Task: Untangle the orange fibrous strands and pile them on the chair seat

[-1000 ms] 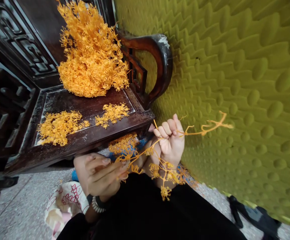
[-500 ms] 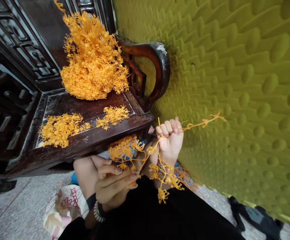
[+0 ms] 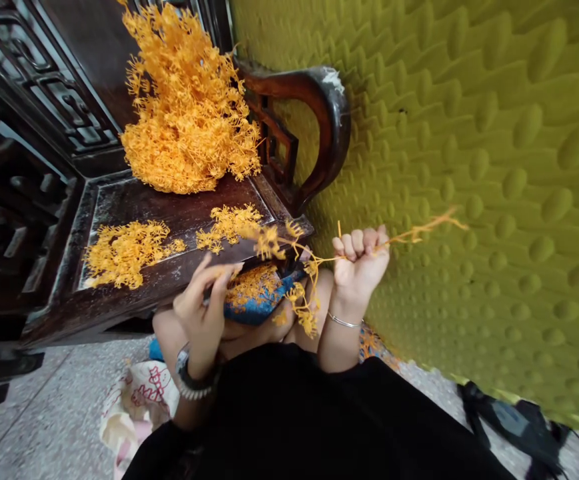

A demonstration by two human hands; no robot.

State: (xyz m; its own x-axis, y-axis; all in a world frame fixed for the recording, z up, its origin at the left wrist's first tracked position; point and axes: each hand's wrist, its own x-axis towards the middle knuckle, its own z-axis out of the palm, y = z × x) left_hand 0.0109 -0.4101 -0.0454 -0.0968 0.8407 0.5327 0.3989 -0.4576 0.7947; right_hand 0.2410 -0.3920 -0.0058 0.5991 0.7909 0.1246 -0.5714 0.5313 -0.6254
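My right hand [image 3: 362,260] is closed in a fist around the stem of an orange plastic flower branch [image 3: 312,267]. Bare stem ends stick out past the fist to the right, and a short stub rises above the fingers. Frilly little flower heads hang from the branch on the left side, partly blurred. To the left, my left hand [image 3: 202,307] is apart from the branch, its thumb and forefinger tips pinched together. A hint of orange shows at those fingertips, too small and blurred to make out.
A dark carved wooden chair [image 3: 179,287] holds a big heap of orange plastic flowers [image 3: 189,113] and two smaller piles [image 3: 132,252]. Between my legs sits a blue bag [image 3: 254,310] with orange pieces. A green padded wall [image 3: 444,200] stands right; a printed cloth bag [image 3: 142,407] lies left.
My left hand has come away from the flower branch and moved up and left. The right fist has shifted slightly right and up, and the branch's flower end has swung up.
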